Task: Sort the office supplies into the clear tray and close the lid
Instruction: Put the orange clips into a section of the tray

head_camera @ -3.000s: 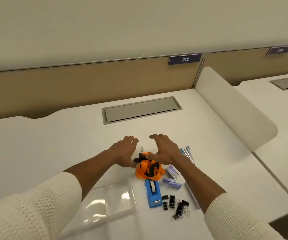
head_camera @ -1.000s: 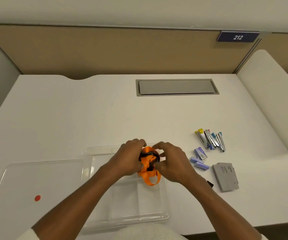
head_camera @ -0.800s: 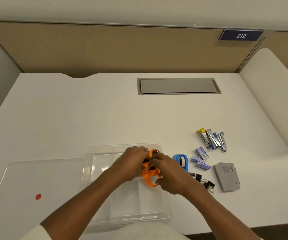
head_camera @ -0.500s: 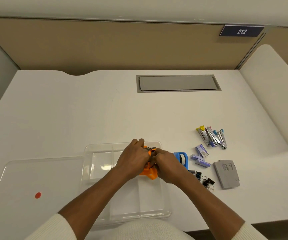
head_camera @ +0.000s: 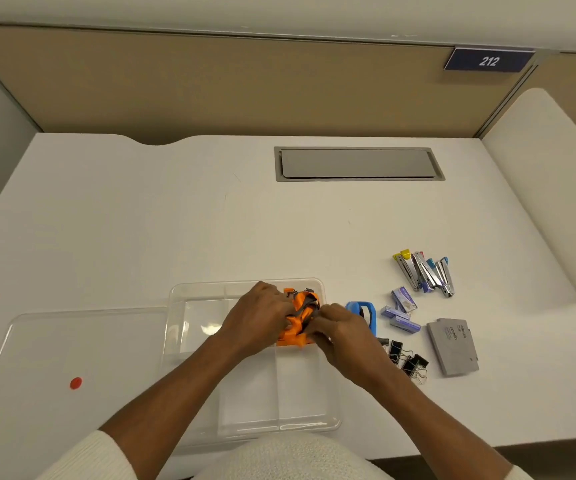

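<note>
A bundled orange lanyard (head_camera: 298, 318) sits in the far right compartment of the clear tray (head_camera: 255, 420). My left hand (head_camera: 257, 317) grips it from the left and my right hand (head_camera: 340, 332) from the right. The tray's clear lid (head_camera: 72, 344), marked with a red dot, lies flat to the left. On the desk to the right are a blue tape dispenser (head_camera: 362, 311), purple staple boxes (head_camera: 401, 311), several small staplers (head_camera: 425, 273), black binder clips (head_camera: 406, 360) and a grey box (head_camera: 453, 346).
A grey cable hatch (head_camera: 357, 163) is set into the white desk at the back. A white curved divider (head_camera: 549, 202) bounds the right side, and a tan partition with a "212" sign (head_camera: 489, 60) stands behind.
Both hands carried the orange lanyard from the desk into the tray, then pressed it down toward the tray's far right corner. The camera view tilted down over the desk.
</note>
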